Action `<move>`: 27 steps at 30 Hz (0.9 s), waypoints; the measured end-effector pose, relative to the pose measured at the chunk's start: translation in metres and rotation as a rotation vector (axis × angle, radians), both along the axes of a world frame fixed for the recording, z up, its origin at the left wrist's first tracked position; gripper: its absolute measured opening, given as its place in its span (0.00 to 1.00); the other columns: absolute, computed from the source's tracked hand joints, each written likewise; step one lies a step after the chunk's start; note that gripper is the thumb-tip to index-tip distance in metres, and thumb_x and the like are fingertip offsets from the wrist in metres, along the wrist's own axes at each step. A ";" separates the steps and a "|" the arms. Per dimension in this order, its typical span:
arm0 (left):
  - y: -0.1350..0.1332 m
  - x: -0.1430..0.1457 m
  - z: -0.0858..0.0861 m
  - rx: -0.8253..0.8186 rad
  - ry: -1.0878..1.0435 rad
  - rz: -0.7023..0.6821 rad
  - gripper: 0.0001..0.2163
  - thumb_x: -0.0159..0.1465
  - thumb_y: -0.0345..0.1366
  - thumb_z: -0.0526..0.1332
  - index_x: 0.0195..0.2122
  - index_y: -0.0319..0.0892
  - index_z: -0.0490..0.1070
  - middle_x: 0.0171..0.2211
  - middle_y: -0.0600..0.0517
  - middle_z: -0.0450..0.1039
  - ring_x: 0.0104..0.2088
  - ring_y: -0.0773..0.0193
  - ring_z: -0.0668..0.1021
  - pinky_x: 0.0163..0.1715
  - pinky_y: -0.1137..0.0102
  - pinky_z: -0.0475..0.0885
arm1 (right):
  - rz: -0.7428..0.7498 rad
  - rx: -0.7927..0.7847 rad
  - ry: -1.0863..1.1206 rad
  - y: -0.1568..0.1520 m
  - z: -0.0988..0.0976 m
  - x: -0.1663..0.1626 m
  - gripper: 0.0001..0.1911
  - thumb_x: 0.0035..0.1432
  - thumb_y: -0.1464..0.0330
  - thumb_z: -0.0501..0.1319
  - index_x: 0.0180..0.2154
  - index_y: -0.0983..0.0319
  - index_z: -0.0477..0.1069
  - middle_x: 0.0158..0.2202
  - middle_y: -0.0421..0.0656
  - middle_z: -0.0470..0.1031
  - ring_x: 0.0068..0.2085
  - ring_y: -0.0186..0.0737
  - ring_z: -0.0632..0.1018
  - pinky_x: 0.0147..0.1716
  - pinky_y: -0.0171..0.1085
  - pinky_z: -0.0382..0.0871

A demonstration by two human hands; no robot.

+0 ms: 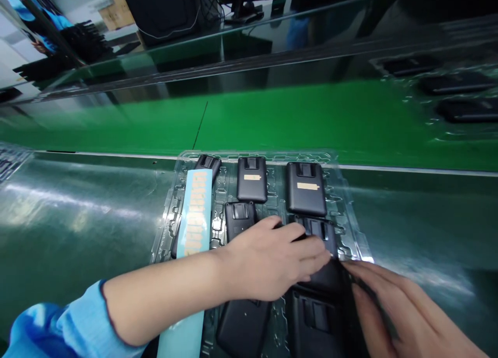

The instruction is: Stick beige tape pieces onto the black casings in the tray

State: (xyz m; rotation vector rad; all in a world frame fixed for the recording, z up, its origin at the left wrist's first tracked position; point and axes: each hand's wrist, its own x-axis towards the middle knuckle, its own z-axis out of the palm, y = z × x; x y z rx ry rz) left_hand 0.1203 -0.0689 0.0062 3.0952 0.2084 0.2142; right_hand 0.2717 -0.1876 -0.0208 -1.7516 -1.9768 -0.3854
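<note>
My left hand (268, 259) lies palm down, fingers bent and close together, at the black case (326, 231) at three o'clock from the tray's middle. My right hand (404, 306) curls at four o'clock, by the dark edge there; the fingers hide what they meet, so I cannot tell whether either hand grips anything. I take the step in hand to be close handwork on that case; the next move, I judge, calls for light left fingertips and a steady right hand.

I count one clear tray (346, 218) under my hands, with seven cases plain to see, the one at three o'clock among them, and what may be an eighth, just an edge beside the sheet. Two carry a tan sticker each: the case at twelve o'clock (252, 191) and the case at one o'clock (306, 200). One pale blue sheet (198, 207) lies at nine o'clock, its tan stickers too fine to count. Out at two o'clock, a second tray (412, 109) holds three dark pieces (455, 83).
</note>
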 end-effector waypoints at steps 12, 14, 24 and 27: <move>0.010 0.009 0.016 0.075 0.156 -0.140 0.15 0.63 0.35 0.45 0.49 0.38 0.63 0.43 0.51 0.63 0.38 0.65 0.63 0.21 0.73 0.61 | 0.141 0.037 -0.383 -0.001 0.007 -0.003 0.19 0.47 0.78 0.42 0.40 0.74 0.64 0.36 0.57 0.70 0.33 0.51 0.71 0.32 0.49 0.61; 0.014 0.012 0.021 0.083 0.199 -0.178 0.15 0.63 0.34 0.45 0.49 0.37 0.63 0.42 0.50 0.63 0.38 0.65 0.63 0.20 0.74 0.61 | 0.122 0.051 -0.378 -0.001 0.008 -0.006 0.20 0.45 0.78 0.43 0.40 0.73 0.64 0.37 0.57 0.70 0.34 0.51 0.71 0.31 0.49 0.62; 0.020 0.024 0.038 0.170 0.327 -0.313 0.16 0.61 0.25 0.43 0.40 0.38 0.69 0.38 0.49 0.65 0.33 0.67 0.66 0.18 0.73 0.57 | 0.066 0.091 -0.344 -0.003 0.003 -0.011 0.21 0.43 0.80 0.43 0.37 0.73 0.67 0.37 0.57 0.70 0.35 0.52 0.71 0.31 0.50 0.63; 0.023 0.030 0.041 0.206 0.361 -0.379 0.16 0.61 0.25 0.43 0.37 0.38 0.70 0.38 0.48 0.66 0.32 0.67 0.67 0.19 0.72 0.58 | 0.091 0.088 -0.333 -0.003 0.004 -0.012 0.20 0.43 0.81 0.43 0.36 0.76 0.67 0.36 0.58 0.70 0.35 0.53 0.71 0.32 0.50 0.63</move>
